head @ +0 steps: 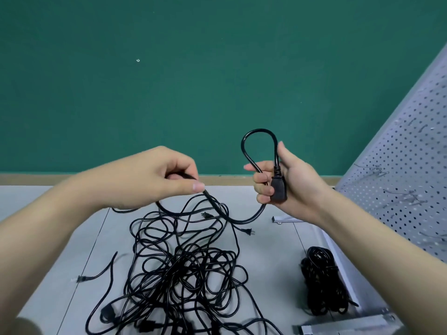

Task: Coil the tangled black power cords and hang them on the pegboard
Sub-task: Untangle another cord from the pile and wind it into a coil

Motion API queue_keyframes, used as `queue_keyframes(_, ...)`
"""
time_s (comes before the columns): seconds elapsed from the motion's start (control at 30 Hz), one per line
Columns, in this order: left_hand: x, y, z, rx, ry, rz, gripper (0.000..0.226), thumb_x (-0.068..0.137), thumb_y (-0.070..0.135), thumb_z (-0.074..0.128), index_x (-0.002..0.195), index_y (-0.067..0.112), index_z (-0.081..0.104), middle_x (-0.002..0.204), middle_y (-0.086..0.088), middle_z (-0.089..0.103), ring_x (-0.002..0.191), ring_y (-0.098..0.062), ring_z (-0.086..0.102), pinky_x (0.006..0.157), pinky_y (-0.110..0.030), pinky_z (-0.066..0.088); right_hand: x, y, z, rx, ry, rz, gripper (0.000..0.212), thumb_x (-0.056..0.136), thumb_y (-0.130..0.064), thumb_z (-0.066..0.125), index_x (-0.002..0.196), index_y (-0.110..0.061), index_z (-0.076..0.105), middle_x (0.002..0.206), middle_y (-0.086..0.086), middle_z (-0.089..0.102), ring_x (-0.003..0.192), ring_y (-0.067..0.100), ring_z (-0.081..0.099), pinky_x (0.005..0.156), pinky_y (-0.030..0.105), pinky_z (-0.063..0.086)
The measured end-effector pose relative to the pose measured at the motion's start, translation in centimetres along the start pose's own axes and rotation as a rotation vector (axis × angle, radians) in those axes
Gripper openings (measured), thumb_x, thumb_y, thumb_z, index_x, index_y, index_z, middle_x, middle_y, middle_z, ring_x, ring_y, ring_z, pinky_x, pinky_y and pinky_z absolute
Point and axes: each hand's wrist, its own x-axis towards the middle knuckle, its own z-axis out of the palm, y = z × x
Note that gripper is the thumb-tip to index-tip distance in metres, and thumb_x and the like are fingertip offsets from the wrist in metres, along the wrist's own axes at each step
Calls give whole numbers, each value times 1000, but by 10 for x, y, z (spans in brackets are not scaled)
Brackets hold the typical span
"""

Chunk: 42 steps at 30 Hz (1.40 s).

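Black cable makes up the whole job. Nearest, a tangled heap of cords [183,274] lies on the grey floor [271,257], many loops crossing one another, with several plug ends showing around its edges. A second bundle [320,281], already gathered, lies apart to the right, against the foot of the pegboard [406,151].

Above the heap, the left hand [150,175] pinches one cord [242,220] between thumb and curled fingers. The right hand [283,180] grips that cord's plug [278,189] and the first loop [258,146], which stands upright above the fist. Between the hands the cord sags, touching the top of the heap.

Judgement: coiling has just begun. The left hand should feed slack evenly, each loop matching the first, lifting the cord free so it does not drag the tangle.

The pegboard leans at the right, metal hooks [377,170] bare. A green wall [169,81] stands behind.
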Motion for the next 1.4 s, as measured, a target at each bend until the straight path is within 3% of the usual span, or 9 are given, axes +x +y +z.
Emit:
queue_keyframes(0.13,6,14,11,-3,221,114,25,89,46,70,78,23,70,59,3,46,52,-7,34,50,-19,31,-17,10,13,-175,-51,4,72,106,-56,36,122,8,66,73,5,48,53,18,37,53,32,38)
queue_keyframes(0.23,12,22,20,-4,317,167,30,89,48,70,77,20,69,66,-6,55,58,-8,39,54,-24,31,-26,16,21,-257,-66,22,68,104,-54,42,123,7,66,73,6,47,51,17,37,53,32,41)
queue_keyframes(0.43,31,31,35,71,497,177,34,87,54,70,72,23,65,75,7,50,65,-5,43,62,-25,32,-42,22,34,-441,-218,51,93,73,-85,62,119,-5,70,70,-3,47,55,16,32,55,28,37)
queue_keyframes(0.63,45,36,42,150,514,114,42,80,64,70,78,24,62,86,5,52,73,-6,47,64,-30,35,-47,24,30,-461,-363,50,48,86,-37,59,119,-4,71,75,-1,41,54,14,31,57,28,36)
queue_keyframes(0.8,50,34,38,139,362,-39,45,82,73,62,87,28,64,75,5,67,53,-5,47,54,-29,36,-47,23,18,-375,-397,3,34,99,-21,54,122,2,67,75,-1,43,58,13,35,59,26,39)
queue_keyframes(0.9,52,33,36,54,244,-56,52,92,65,56,69,20,63,55,7,50,51,-15,35,53,-29,29,-47,22,9,-334,-405,-34,31,102,-18,54,123,2,65,79,1,54,69,17,49,67,27,45)
queue_keyframes(1.1,58,35,45,-47,229,112,51,93,52,66,66,11,52,57,6,31,53,-13,26,49,-24,24,-47,24,-3,-512,-469,-24,35,100,-13,55,131,1,57,116,17,74,112,28,71,99,37,55)
queue_keyframes(1.27,61,37,50,-100,321,171,47,84,50,77,67,9,61,54,6,35,53,-11,28,48,-21,24,-45,33,6,-417,-449,3,22,104,-1,54,123,1,65,96,16,73,82,26,73,84,38,61)
queue_keyframes(1.4,60,35,49,-159,342,200,54,76,56,74,68,4,61,54,6,32,53,-11,26,48,-21,22,-52,30,15,-233,-557,97,21,106,-5,49,115,-5,68,68,0,47,53,8,40,57,22,43)
